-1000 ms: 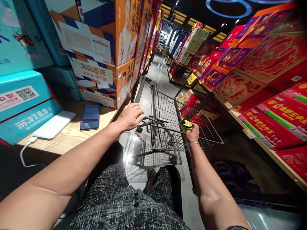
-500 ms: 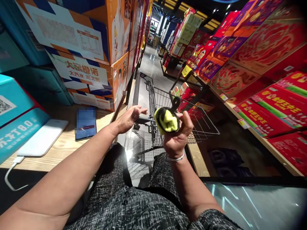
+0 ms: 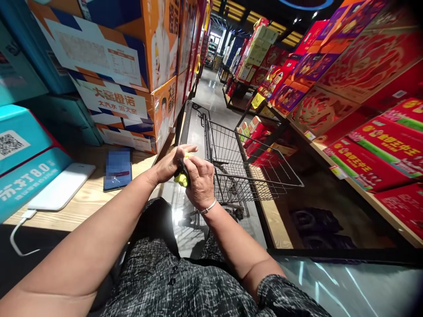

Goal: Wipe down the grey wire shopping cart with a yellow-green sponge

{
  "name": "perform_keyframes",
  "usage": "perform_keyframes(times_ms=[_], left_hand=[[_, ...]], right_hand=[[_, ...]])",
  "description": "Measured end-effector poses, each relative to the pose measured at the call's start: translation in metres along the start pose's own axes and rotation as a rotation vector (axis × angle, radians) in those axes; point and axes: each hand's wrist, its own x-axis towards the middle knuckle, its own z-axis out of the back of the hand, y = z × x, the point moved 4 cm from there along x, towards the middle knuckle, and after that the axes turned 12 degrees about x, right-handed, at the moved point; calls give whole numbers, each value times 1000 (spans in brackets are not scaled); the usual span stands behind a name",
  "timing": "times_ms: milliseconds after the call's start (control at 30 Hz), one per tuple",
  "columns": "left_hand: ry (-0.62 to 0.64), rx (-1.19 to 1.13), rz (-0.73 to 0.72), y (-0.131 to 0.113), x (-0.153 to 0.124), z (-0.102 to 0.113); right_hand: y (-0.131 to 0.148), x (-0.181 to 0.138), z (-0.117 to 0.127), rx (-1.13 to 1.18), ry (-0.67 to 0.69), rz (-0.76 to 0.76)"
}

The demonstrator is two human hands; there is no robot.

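Note:
My right hand (image 3: pixel 199 180) is closed around a small yellow-and-black cloth bundle (image 3: pixel 181 178), in front of my lap. Its exact kind is hidden by my fingers. My left hand (image 3: pixel 168 165) meets the bundle from the left, fingers stretched out past its upper edge and not wrapped around it. A white band (image 3: pixel 208 207) circles my right wrist. Just beyond both hands is the grey handle of a wire shopping cart (image 3: pixel 228 145).
On the wooden shelf (image 3: pixel 89 207) at left lie a phone with a lit screen (image 3: pixel 118 169) and a white power bank (image 3: pixel 61 187) with a cable. Orange-and-blue cartons (image 3: pixel 115 99) are stacked behind them. Red gift boxes (image 3: pixel 373 152) line the right side. An aisle (image 3: pixel 211 83) runs ahead.
My right hand has carried the cloth bundle left to my left hand, and the two hands are now together. The cart's handle and basket show slightly shifted.

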Motion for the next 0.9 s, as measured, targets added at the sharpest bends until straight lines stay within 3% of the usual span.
perform_keyframes(times_ms=[133,267,367,467,533,600,700,767,900], left_hand=[[44,271,-142,-6,1,2],[140,492,-250,-8,2,3],[171,686,-230,-9,1,5],[119,828,-178,-10,0,6],[84,830,-180,-11,0,5],[63,782,-184,-9,-1,3],[25,692,-111,-1,-3,2],[-9,651,-75,3,-5,4],[-26,704,-127,4,-4,8]], right_hand=[[-16,-5,22,-45,-8,13],[-52,-24,40,-111,-6,51],[-89,-47,53,-170,-5,65],[-116,-63,64,-230,-51,-21],[-112,-62,66,-226,-114,-45],[-88,-50,57,-166,-135,50],[-41,-20,27,-52,-26,287],[-25,-4,6,-22,61,377],[-43,-11,-15,-30,147,450]])
